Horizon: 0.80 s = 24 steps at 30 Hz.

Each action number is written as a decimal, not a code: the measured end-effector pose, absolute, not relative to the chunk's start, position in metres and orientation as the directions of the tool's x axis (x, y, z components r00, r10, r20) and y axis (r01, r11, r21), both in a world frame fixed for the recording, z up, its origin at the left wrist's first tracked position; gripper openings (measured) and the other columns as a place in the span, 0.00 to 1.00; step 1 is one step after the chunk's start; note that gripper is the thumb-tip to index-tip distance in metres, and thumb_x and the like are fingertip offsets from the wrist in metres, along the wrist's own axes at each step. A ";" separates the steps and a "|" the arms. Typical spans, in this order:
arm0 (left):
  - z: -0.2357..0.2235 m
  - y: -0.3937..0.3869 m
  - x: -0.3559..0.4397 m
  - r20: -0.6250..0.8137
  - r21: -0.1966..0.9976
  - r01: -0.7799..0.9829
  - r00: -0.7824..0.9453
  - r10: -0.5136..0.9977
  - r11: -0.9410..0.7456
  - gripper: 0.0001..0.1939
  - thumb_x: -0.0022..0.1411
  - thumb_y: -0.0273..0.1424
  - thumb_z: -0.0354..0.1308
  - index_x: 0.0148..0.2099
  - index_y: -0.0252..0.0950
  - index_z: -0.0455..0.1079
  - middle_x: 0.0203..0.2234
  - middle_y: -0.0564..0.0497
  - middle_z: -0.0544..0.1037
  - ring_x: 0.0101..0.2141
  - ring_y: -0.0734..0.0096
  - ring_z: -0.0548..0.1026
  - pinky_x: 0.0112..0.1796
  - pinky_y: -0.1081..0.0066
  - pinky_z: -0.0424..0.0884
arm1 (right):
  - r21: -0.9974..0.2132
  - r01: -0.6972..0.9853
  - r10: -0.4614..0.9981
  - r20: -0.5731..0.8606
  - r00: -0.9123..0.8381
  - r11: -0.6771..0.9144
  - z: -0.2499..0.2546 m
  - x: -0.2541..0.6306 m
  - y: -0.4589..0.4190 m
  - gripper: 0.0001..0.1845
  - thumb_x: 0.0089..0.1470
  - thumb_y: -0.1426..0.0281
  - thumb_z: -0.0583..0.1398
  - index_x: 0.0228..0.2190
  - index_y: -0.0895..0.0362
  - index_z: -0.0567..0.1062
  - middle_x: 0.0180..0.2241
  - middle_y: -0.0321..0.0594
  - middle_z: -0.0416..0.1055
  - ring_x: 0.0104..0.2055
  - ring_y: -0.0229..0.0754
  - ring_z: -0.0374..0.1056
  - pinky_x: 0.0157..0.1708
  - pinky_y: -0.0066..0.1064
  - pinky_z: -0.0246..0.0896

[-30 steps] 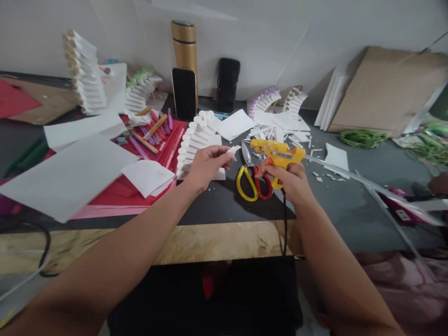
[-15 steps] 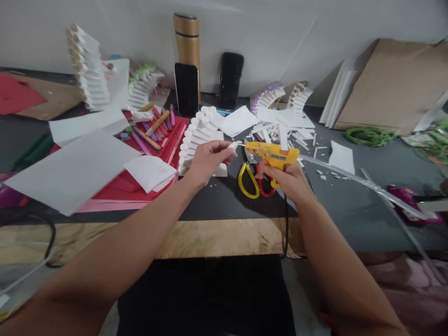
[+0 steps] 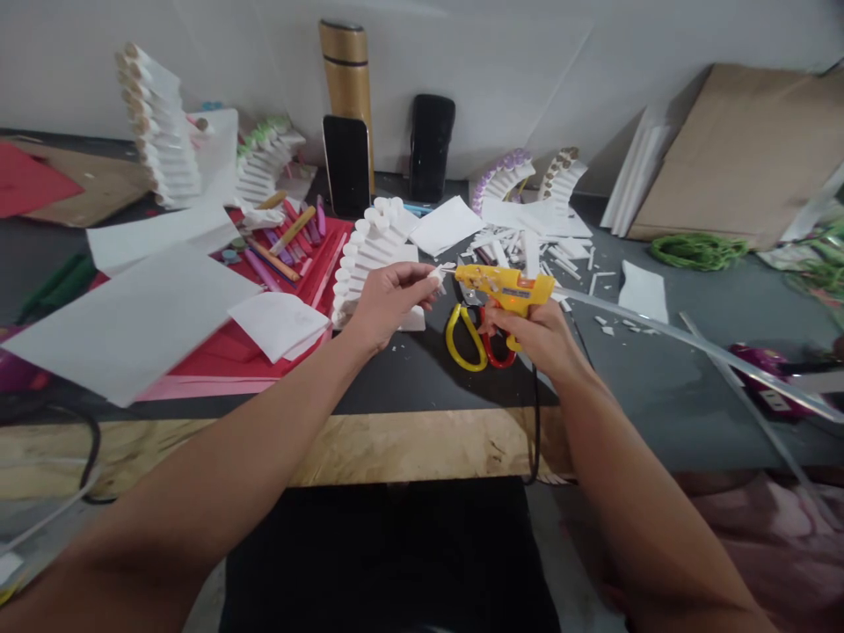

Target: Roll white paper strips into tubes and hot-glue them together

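Observation:
Between the fingertips of my left hand [image 3: 394, 299] is a small white paper piece [image 3: 438, 274], mostly covered by the fingers. My right hand [image 3: 537, 332] is wrapped round the handle of a yellow glue gun [image 3: 505, 286], whose metal nozzle points left at the paper piece, touching it or very close. A long clear glue stick [image 3: 659, 330] runs out of the gun's back to the right. Below the gun lie scissors with one yellow and one red handle [image 3: 467, 338]. A curved row of white paper rolls [image 3: 360, 264] stands just behind my left hand.
White paper scraps [image 3: 507, 246] lie behind the gun. Phones [image 3: 347, 165] and a gold flask [image 3: 346, 66] stand at the back. Colored rolls [image 3: 290, 237] and white sheets [image 3: 138, 308] cover the left side. Green string [image 3: 699, 251] and a purple tool [image 3: 768, 374] lie right. A black cord hangs over the table edge.
The glue gun in my right hand has shifted slightly left, its nozzle closer to the paper piece. My left hand keeps its pinch. The whole view has moved a little.

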<state>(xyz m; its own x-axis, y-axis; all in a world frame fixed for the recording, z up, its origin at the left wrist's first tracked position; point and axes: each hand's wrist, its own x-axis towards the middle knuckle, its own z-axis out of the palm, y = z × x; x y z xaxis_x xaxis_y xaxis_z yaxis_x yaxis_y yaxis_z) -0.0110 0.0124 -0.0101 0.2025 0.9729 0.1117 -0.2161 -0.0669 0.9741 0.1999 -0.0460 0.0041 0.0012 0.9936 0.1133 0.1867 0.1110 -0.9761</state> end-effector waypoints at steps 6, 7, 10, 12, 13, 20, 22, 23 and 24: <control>-0.011 0.013 -0.011 0.091 0.969 -0.244 0.198 0.976 -0.041 0.11 0.52 0.31 0.69 0.38 0.31 0.78 0.26 0.50 0.80 0.25 0.77 0.74 0.30 0.74 0.72 | -0.972 0.207 0.993 0.112 -0.025 0.114 0.003 0.201 -0.046 0.08 0.46 0.65 0.66 0.25 0.56 0.74 0.22 0.35 0.71 0.28 0.41 0.70 0.33 0.35 0.66; -0.011 0.013 -0.011 0.085 0.966 -0.255 0.199 0.976 -0.033 0.11 0.52 0.31 0.69 0.38 0.31 0.78 0.26 0.51 0.80 0.25 0.77 0.74 0.30 0.74 0.72 | -0.971 0.207 0.993 0.113 -0.033 0.117 0.003 0.200 -0.046 0.08 0.46 0.65 0.66 0.24 0.56 0.74 0.22 0.35 0.71 0.28 0.41 0.70 0.33 0.35 0.66; -0.011 0.013 -0.011 0.074 0.957 -0.290 0.199 0.977 -0.014 0.11 0.52 0.30 0.69 0.38 0.31 0.78 0.25 0.51 0.80 0.25 0.78 0.74 0.29 0.75 0.71 | -0.970 0.209 0.992 0.122 -0.042 0.128 0.004 0.199 -0.046 0.09 0.45 0.65 0.66 0.23 0.56 0.73 0.21 0.34 0.70 0.27 0.40 0.68 0.32 0.35 0.66; -0.011 0.013 -0.011 0.071 0.951 -0.309 0.200 0.977 -0.006 0.10 0.51 0.29 0.69 0.37 0.31 0.78 0.25 0.51 0.80 0.25 0.79 0.74 0.29 0.76 0.71 | -0.970 0.208 0.992 0.121 -0.039 0.126 0.004 0.199 -0.046 0.09 0.45 0.65 0.67 0.24 0.56 0.73 0.22 0.34 0.71 0.27 0.40 0.68 0.32 0.34 0.65; -0.010 0.013 -0.011 0.070 0.949 -0.316 0.203 0.977 -0.002 0.10 0.51 0.28 0.69 0.37 0.31 0.78 0.25 0.51 0.80 0.24 0.79 0.74 0.28 0.76 0.71 | -0.970 0.209 0.992 0.118 -0.039 0.123 0.003 0.200 -0.046 0.09 0.45 0.65 0.67 0.25 0.56 0.74 0.22 0.34 0.71 0.27 0.40 0.68 0.32 0.34 0.65; -0.009 0.012 -0.011 0.056 0.947 -0.321 0.228 0.972 0.021 0.11 0.51 0.29 0.70 0.37 0.30 0.78 0.26 0.50 0.80 0.24 0.79 0.74 0.29 0.75 0.71 | -0.956 0.251 0.988 0.147 -0.040 0.152 0.000 0.204 -0.046 0.08 0.50 0.65 0.65 0.25 0.56 0.74 0.23 0.35 0.72 0.27 0.40 0.68 0.32 0.34 0.63; -0.009 0.011 -0.012 0.051 0.947 -0.319 0.237 0.970 0.028 0.11 0.50 0.29 0.70 0.37 0.30 0.78 0.26 0.50 0.80 0.24 0.79 0.74 0.29 0.75 0.72 | -0.959 0.241 0.988 0.147 -0.038 0.151 0.001 0.204 -0.046 0.08 0.50 0.65 0.65 0.25 0.56 0.74 0.22 0.35 0.72 0.26 0.40 0.68 0.32 0.34 0.62; -0.009 0.011 -0.012 0.050 0.947 -0.319 0.241 0.969 0.031 0.11 0.50 0.29 0.70 0.37 0.30 0.78 0.26 0.50 0.80 0.24 0.79 0.74 0.29 0.75 0.72 | -0.960 0.236 0.989 0.144 -0.035 0.148 0.001 0.204 -0.046 0.08 0.50 0.65 0.65 0.24 0.56 0.74 0.22 0.34 0.72 0.26 0.40 0.68 0.32 0.34 0.62; -0.009 0.011 -0.012 0.050 0.946 -0.322 0.245 0.968 0.032 0.11 0.50 0.29 0.70 0.37 0.30 0.78 0.26 0.50 0.80 0.24 0.79 0.74 0.29 0.75 0.72 | -0.962 0.231 0.989 0.142 -0.030 0.145 0.002 0.203 -0.046 0.08 0.49 0.65 0.65 0.24 0.56 0.74 0.21 0.34 0.71 0.26 0.39 0.68 0.31 0.34 0.62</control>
<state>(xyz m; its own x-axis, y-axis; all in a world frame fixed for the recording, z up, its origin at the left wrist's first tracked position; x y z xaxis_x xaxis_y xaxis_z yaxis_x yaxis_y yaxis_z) -0.0119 0.0111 -0.0086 0.2449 0.9683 0.0501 -0.3215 0.0324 0.9463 0.2033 -0.0458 0.0021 -0.0296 0.9895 0.1418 0.2312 0.1448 -0.9621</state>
